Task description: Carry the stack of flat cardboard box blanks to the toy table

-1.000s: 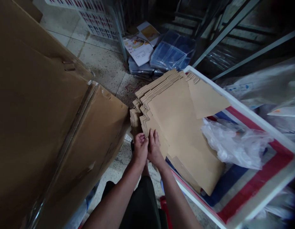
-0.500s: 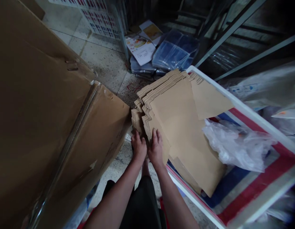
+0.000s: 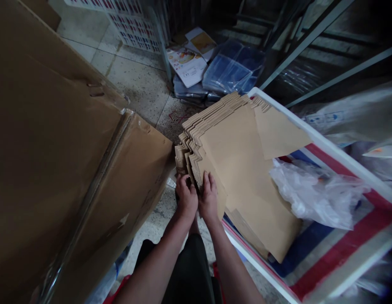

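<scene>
A stack of flat brown cardboard blanks (image 3: 240, 160) leans over the near left corner of a white-framed table (image 3: 325, 147). My left hand (image 3: 185, 196) curls its fingers into the stepped edges at the stack's near corner, picking at the layers. Beside it, touching, my right hand (image 3: 209, 195) lies on the top blank with fingers stretched flat, pressing it down. Both forearms reach up from the bottom centre.
A big taped cardboard box (image 3: 66, 160) fills the left side, close to my left arm. A crumpled clear plastic bag (image 3: 312, 192) lies on the table's red, white and blue sheet (image 3: 341, 240). Plastic-wrapped packs and printed cards (image 3: 214, 63) sit on the tiled floor beyond.
My left hand slid down the stack's corner and curled its fingers into the edges. My right hand stays flat on the top blank. The view has shifted slightly.
</scene>
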Demonstrator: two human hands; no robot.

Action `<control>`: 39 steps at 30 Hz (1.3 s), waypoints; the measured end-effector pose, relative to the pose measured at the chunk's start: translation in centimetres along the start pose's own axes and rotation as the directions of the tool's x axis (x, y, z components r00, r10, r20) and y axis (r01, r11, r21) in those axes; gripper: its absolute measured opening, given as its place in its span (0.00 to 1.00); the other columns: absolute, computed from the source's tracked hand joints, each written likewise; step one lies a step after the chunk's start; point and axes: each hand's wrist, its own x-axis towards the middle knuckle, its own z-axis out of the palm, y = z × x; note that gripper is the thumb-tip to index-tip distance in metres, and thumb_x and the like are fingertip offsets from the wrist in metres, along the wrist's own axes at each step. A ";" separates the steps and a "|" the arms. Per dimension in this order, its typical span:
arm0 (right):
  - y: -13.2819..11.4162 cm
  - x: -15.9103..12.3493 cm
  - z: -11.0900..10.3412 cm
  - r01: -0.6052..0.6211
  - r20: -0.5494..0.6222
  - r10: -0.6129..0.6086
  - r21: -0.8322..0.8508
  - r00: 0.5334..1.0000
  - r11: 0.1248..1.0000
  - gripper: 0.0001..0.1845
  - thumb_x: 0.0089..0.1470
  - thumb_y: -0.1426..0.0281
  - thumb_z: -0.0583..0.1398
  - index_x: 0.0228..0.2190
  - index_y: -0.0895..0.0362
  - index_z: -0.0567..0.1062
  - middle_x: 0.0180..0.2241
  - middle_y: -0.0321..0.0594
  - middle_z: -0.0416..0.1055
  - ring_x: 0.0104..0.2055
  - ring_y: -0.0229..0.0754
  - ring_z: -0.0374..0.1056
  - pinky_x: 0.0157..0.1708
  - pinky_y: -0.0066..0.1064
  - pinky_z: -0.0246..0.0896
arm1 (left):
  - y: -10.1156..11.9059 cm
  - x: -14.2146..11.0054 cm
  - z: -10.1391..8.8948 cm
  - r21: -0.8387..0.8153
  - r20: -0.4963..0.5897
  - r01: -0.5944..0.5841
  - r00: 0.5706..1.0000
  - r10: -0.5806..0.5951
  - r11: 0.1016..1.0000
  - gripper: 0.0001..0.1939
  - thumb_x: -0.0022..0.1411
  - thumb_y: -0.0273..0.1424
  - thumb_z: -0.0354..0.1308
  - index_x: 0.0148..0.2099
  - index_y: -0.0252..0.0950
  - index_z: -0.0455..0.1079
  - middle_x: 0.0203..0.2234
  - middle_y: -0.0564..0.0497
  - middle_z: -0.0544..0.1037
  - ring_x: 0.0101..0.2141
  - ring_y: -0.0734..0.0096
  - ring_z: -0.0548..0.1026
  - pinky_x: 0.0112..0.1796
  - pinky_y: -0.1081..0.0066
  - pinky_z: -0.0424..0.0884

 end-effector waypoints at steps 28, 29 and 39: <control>0.3 -0.1 -0.1 0.009 0.010 -0.009 -0.005 1.000 1.000 0.37 0.56 0.77 0.50 0.65 0.54 0.49 0.66 0.53 0.48 0.67 0.52 0.45 0.61 0.55 0.49 | 0.9 2.8 1.5 -0.488 0.127 0.307 0.951 -0.282 0.817 0.21 0.54 0.22 0.53 0.52 0.36 0.63 0.37 0.47 0.76 0.37 0.67 0.76 0.41 0.68 0.73; 0.2 -0.1 -0.1 0.009 0.007 -0.009 -0.007 1.000 1.000 0.37 0.56 0.77 0.50 0.65 0.54 0.49 0.66 0.52 0.48 0.67 0.52 0.45 0.61 0.55 0.49 | 0.9 2.7 1.5 -0.482 0.119 0.303 0.952 -0.281 0.822 0.21 0.55 0.22 0.53 0.52 0.36 0.64 0.37 0.46 0.76 0.38 0.67 0.76 0.41 0.67 0.73; 0.1 -0.1 -0.3 0.008 0.029 -0.008 -0.019 1.000 1.000 0.41 0.52 0.81 0.50 0.65 0.53 0.48 0.66 0.51 0.47 0.68 0.51 0.44 0.62 0.54 0.48 | -0.4 2.5 0.1 -0.099 -0.100 0.143 0.983 -0.153 0.985 0.25 0.47 0.13 0.49 0.47 0.37 0.66 0.49 0.45 0.69 0.53 0.63 0.66 0.57 0.60 0.60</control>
